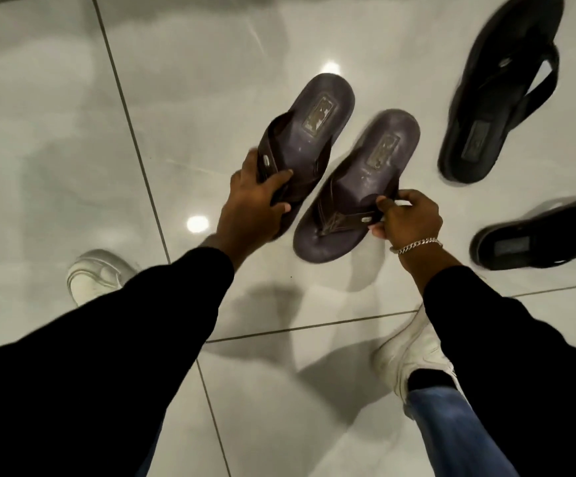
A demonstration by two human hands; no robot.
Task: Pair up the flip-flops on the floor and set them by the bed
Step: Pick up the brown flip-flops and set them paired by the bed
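Two brown flip-flops are held side by side above the tiled floor, heels pointing away from me. My left hand point(255, 201) grips the left brown flip-flop point(314, 118) by its strap. My right hand point(409, 218) pinches the strap of the right brown flip-flop point(365, 180). Two black flip-flops lie apart on the floor to the right: one black flip-flop point(500, 94) at the upper right, the other black flip-flop point(541, 235) at the right edge. No bed is in view.
Glossy white floor tiles point(73, 132) with dark grout lines reflect ceiling lights. My white sneakers stand below: the left sneaker point(93, 273) and the right sneaker point(407, 352).
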